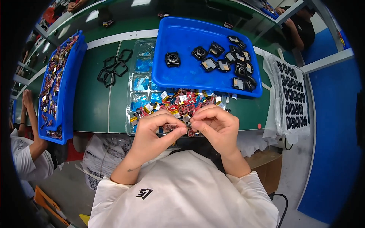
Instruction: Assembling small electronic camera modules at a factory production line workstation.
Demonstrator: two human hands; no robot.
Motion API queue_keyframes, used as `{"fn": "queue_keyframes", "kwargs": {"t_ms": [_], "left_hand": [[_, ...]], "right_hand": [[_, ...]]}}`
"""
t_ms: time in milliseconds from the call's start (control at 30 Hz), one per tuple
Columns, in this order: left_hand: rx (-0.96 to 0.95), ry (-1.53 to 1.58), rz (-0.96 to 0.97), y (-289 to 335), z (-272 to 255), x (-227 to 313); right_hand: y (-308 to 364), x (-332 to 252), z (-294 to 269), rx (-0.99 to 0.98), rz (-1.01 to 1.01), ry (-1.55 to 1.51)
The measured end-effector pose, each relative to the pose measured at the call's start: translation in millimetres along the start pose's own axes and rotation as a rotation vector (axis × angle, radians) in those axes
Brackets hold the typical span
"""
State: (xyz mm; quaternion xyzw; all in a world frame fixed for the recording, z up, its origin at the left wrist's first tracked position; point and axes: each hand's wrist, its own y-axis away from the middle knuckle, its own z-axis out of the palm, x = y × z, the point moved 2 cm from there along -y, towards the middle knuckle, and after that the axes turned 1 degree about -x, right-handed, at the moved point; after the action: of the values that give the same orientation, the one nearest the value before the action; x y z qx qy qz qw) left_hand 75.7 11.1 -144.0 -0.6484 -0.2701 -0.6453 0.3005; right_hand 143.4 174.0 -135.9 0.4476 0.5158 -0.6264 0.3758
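Note:
My left hand (155, 132) is closed in a pinch on a small red circuit board (173, 128), held just in front of my chest. My right hand (218, 127) meets it fingertip to fingertip, pinching a tiny part at the board's right end; what that part is I cannot make out. Right behind both hands lies a pile of red circuit boards (186, 102) with silver and yellow battery cells and wires. It partly covers a clear plastic tray (133, 97) with blue film in its compartments.
A blue tray (182, 38) with several black watch housings (173, 59) stands beyond the pile. Black frames (113, 68) lie on the green table to the left, near a blue bin (67, 125) of boards. At right, black housings fill a white tray (292, 98). Other people work at far left and right.

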Motion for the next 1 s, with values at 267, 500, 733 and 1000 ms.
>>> {"fn": "queue_keyframes", "kwargs": {"t_ms": [267,500,733,1000], "left_hand": [[-0.023,0.227,0.003,-5.0,8.4,3.9],[-0.11,0.256,0.212,-6.2,2.2,3.1],[-0.039,0.39,0.058,-5.4,1.6,3.5],[-0.124,0.394,0.077,-6.3,0.3,-0.2]], "right_hand": [[4.2,3.1,-0.1,0.022,0.15,-0.424],[-3.4,-0.2,-8.8,0.083,-0.072,0.03],[-15.5,-20.3,-4.6,-0.192,0.032,-0.041],[-11.3,-7.5,-2.2,-0.241,0.214,-0.338]]}}
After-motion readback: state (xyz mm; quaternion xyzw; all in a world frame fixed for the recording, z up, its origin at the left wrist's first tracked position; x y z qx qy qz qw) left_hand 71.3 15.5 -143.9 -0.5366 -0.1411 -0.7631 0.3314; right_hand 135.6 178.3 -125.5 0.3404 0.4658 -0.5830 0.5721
